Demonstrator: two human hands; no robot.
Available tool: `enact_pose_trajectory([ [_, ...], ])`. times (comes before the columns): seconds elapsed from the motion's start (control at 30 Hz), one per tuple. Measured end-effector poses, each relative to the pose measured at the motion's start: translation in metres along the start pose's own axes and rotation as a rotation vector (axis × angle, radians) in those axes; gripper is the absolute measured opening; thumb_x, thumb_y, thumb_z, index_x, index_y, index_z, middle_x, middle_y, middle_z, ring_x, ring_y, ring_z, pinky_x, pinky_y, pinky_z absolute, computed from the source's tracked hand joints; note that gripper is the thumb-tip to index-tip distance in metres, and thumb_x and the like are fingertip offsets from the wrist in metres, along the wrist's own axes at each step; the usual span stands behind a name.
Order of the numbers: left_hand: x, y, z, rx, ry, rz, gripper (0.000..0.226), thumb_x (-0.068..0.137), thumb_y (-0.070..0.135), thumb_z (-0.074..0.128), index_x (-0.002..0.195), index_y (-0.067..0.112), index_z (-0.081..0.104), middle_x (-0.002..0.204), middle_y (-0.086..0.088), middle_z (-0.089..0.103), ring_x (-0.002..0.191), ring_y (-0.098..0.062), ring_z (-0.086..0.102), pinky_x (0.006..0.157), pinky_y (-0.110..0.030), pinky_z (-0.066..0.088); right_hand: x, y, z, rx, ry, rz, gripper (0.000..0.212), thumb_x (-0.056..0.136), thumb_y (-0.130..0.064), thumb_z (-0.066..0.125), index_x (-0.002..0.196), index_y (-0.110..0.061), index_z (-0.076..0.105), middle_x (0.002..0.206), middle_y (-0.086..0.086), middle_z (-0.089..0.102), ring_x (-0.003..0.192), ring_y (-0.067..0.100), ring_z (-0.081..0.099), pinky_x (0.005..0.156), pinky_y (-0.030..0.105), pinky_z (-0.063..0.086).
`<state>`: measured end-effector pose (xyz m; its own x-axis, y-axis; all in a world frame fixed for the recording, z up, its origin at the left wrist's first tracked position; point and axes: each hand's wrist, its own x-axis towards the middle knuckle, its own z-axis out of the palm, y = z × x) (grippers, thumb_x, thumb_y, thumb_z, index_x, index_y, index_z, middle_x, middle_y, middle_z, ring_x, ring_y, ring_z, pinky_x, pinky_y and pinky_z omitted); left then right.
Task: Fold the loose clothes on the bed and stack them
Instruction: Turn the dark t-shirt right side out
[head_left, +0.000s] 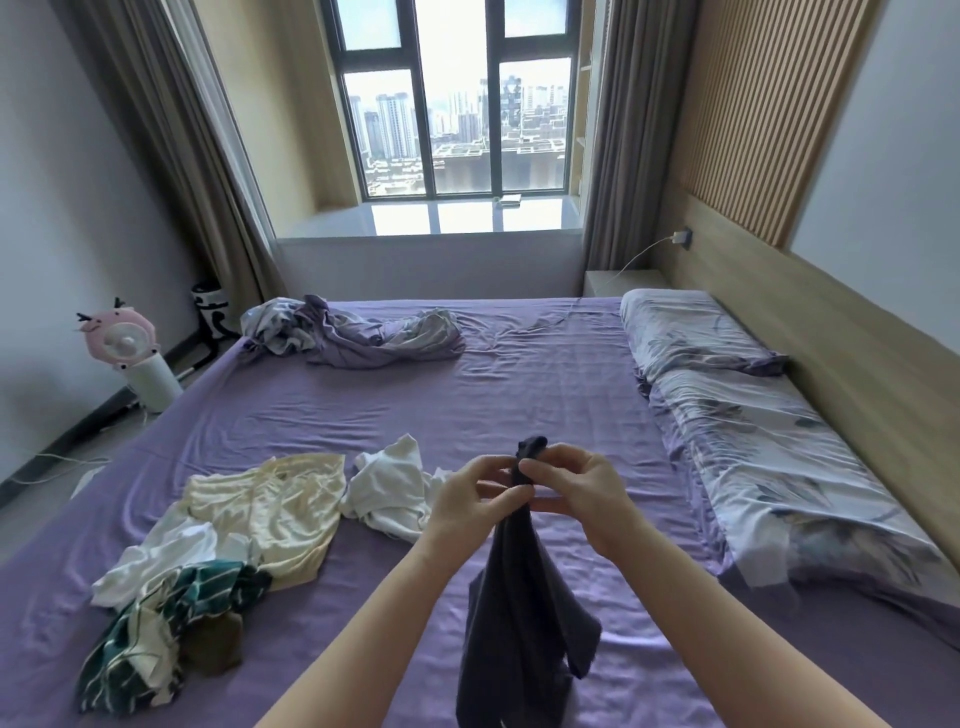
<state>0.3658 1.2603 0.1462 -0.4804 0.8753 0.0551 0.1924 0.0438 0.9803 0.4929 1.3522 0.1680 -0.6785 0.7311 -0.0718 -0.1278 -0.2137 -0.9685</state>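
A dark navy garment (524, 613) hangs over the purple bed (519, 395), pinched at its top edge by both hands. My left hand (470, 501) grips it from the left and my right hand (584, 488) from the right, fingers close together. Loose clothes lie to the left on the sheet: a crumpled white garment (389, 486), a pale yellow garment (283, 512), another white piece (166, 553), a green-and-white striped garment (150, 629) and a small brown piece (215, 644).
A bunched purple and floral duvet (353, 332) lies at the bed's far left. Two floral pillows (727, 395) run along the wooden headboard on the right. A pink fan (122, 340) on a white bin stands on the floor at left. A window is beyond the bed.
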Motion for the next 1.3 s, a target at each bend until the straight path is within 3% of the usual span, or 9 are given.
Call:
enact_pose_trajectory([
  [0.2, 0.002, 0.007, 0.003, -0.140, 0.105, -0.066, 0.010, 0.089, 0.006, 0.061, 0.090, 0.010, 0.069, 0.085, -0.010, 0.070, 0.081, -0.025, 0.065, 0.078, -0.039, 0.053, 0.001, -0.002, -0.010, -0.047, 0.046, -0.066, 0.010, 0.090, -0.007, 0.058, 0.083, -0.006, 0.064, 0.078, 0.011, 0.068, 0.070, 0.019, 0.067, 0.065, 0.026, 0.056],
  [0.43, 0.009, 0.028, -0.003, -0.408, -0.079, -0.337, 0.015, 0.097, 0.020, 0.047, 0.094, 0.011, 0.060, 0.085, -0.009, 0.058, 0.073, -0.016, 0.055, 0.059, -0.026, 0.041, 0.008, 0.003, -0.035, -0.392, 0.090, -0.093, 0.020, 0.094, -0.019, 0.053, 0.075, -0.022, 0.057, 0.065, -0.004, 0.049, 0.061, 0.011, 0.043, 0.059, 0.028, 0.035],
  [0.57, 0.012, 0.043, -0.017, 0.063, -0.336, -0.256, 0.035, 0.080, 0.037, 0.072, 0.107, 0.016, 0.064, 0.081, 0.014, 0.068, 0.075, 0.005, 0.062, 0.062, -0.009, 0.044, 0.010, -0.004, -0.041, -0.334, 0.102, -0.111, 0.021, 0.093, -0.019, 0.055, 0.073, -0.024, 0.060, 0.063, -0.004, 0.057, 0.060, 0.010, 0.050, 0.059, 0.028, 0.041],
  [0.67, 0.017, 0.041, -0.021, 0.314, -0.423, -0.243, 0.018, 0.080, 0.025, 0.074, 0.090, 0.011, 0.068, 0.057, 0.020, 0.062, 0.057, 0.008, 0.058, 0.049, -0.003, 0.039, 0.011, -0.008, -0.046, -0.401, 0.126, -0.143, 0.018, 0.090, -0.020, 0.061, 0.072, -0.025, 0.062, 0.064, -0.005, 0.060, 0.060, 0.008, 0.053, 0.061, 0.026, 0.043],
  [0.83, 0.023, 0.047, -0.017, -0.199, -0.291, -0.329, 0.011, 0.086, 0.013, 0.066, 0.090, 0.006, 0.074, 0.089, -0.010, 0.073, 0.080, -0.017, 0.070, 0.072, -0.024, 0.057, 0.005, -0.001, -0.035, -0.512, 0.071, -0.262, 0.017, 0.078, -0.022, 0.074, 0.084, -0.027, 0.059, 0.094, -0.009, 0.062, 0.089, -0.001, 0.058, 0.080, 0.018, 0.043],
  [1.0, 0.034, 0.058, -0.021, -0.345, -0.233, -0.376, 0.009, 0.083, 0.011, 0.068, 0.083, 0.004, 0.074, 0.089, -0.016, 0.072, 0.076, -0.023, 0.070, 0.064, -0.029, 0.057, -0.001, 0.014, -0.021, -0.724, 0.030, -0.404, 0.011, 0.078, -0.020, 0.074, 0.088, -0.023, 0.072, 0.103, -0.013, 0.064, 0.104, 0.006, 0.056, 0.092, 0.023, 0.042],
  [1.13, 0.042, 0.057, -0.040, 0.027, 0.028, -0.255, 0.016, 0.081, 0.019, 0.073, 0.094, 0.010, 0.068, 0.086, -0.005, 0.068, 0.076, -0.016, 0.063, 0.060, -0.014, 0.049, 0.004, 0.002, -0.015, -0.615, -0.010, -0.304, 0.016, 0.084, -0.021, 0.066, 0.076, -0.035, 0.067, 0.077, -0.006, 0.068, 0.072, 0.002, 0.059, 0.069, 0.024, 0.044],
  [1.2, 0.042, 0.048, -0.047, 0.360, 0.151, -0.206, 0.035, 0.079, 0.026, 0.075, 0.109, 0.013, 0.063, 0.099, -0.003, 0.065, 0.088, -0.016, 0.060, 0.076, -0.018, 0.048, 0.010, -0.005, -0.012, -0.639, 0.005, -0.306, 0.013, 0.085, -0.022, 0.065, 0.077, -0.032, 0.065, 0.072, -0.005, 0.067, 0.068, 0.002, 0.058, 0.067, 0.025, 0.044],
  [1.3, 0.029, 0.040, -0.041, 0.620, 0.228, 0.218, 0.044, 0.077, 0.029, 0.074, 0.118, 0.019, 0.061, 0.117, 0.001, 0.059, 0.112, -0.015, 0.052, 0.100, -0.030, 0.039, 0.020, -0.013, -0.009, -0.689, 0.055, -0.353, 0.012, 0.086, -0.018, 0.064, 0.081, -0.029, 0.065, 0.069, -0.012, 0.065, 0.065, -0.001, 0.058, 0.064, 0.019, 0.043],
])
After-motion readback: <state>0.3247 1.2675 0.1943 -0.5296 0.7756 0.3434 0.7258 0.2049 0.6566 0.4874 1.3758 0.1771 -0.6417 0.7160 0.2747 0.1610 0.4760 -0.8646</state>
